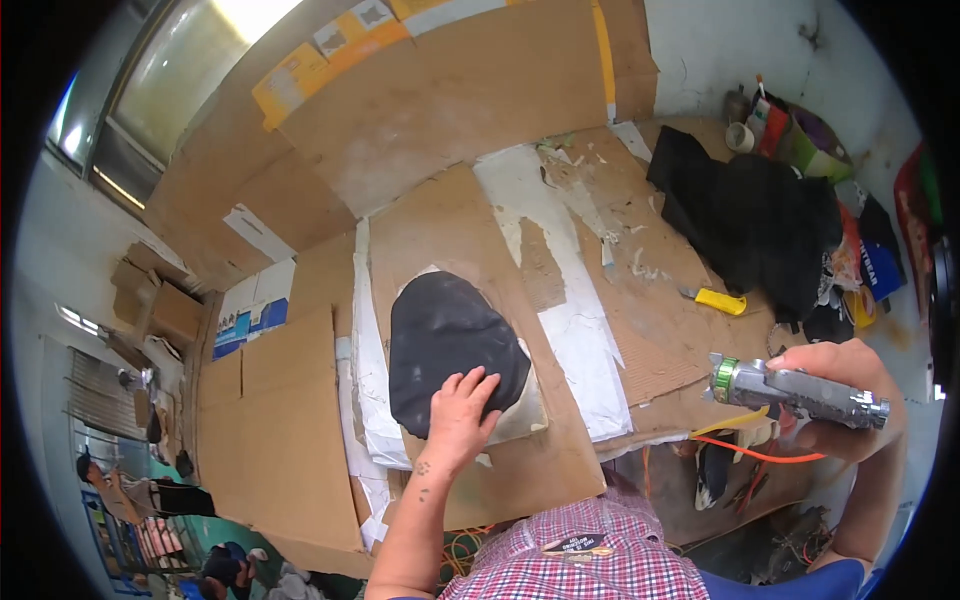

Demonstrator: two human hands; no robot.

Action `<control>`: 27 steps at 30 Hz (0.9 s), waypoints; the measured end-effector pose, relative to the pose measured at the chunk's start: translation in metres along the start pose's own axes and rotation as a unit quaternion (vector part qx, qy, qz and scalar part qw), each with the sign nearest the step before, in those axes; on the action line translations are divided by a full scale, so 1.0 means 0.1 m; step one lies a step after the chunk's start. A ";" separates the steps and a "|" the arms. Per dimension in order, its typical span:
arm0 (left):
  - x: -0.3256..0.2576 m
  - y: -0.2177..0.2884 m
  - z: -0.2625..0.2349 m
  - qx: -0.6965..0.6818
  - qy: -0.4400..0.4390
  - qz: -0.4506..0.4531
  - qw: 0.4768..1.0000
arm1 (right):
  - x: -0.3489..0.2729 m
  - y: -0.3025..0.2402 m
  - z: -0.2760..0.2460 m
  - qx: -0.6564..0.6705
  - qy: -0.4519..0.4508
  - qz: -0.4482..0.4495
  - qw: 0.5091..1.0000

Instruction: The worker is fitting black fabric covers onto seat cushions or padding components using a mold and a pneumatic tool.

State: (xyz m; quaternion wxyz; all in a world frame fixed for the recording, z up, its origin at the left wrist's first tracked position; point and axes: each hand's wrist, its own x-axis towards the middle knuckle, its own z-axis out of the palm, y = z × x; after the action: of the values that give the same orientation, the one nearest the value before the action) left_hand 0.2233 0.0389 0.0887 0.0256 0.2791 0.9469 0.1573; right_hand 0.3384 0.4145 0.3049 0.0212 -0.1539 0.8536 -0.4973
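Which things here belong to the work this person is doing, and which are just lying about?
Seemingly part of the work:
black covered piece, under the left hand
silver spray gun, held in the right hand

Apparently just lying about:
yellow-handled cutter
black cloth, heaped at the right
white cup, near the wall

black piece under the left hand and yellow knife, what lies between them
The head view shows a torn white strip and brown cardboard between the black piece and the yellow knife.
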 end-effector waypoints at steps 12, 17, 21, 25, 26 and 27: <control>-0.69 -0.48 -0.37 -0.217 0.042 0.146 0.964 | 0.22 -1.30 1.58 0.027 0.088 0.156 0.984; -1.40 -1.20 -0.51 -0.311 0.116 0.085 0.939 | 0.37 -1.80 2.27 0.005 0.153 0.151 0.977; -1.88 -1.89 -0.29 -0.357 0.150 -0.036 0.921 | 0.50 -2.00 2.60 -0.024 0.166 0.187 0.968; -2.43 -2.36 -0.24 -0.374 0.162 -0.136 0.903 | 0.56 -2.39 3.05 -0.063 0.085 0.142 0.984; -2.53 -2.49 -0.15 -0.377 0.180 -0.151 0.896 | 0.55 -2.51 3.13 -0.126 0.027 0.125 0.984; -2.62 -2.56 -0.08 -0.381 0.197 -0.168 0.888 | 0.56 -2.64 3.19 -0.171 -0.017 0.109 0.979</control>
State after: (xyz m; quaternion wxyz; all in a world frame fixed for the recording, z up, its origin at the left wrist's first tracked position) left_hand 0.3097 -0.3069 0.0059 -0.0313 0.0483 0.8325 0.5510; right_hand 0.4093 0.0087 0.3761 0.0638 -0.0696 0.9372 -0.3358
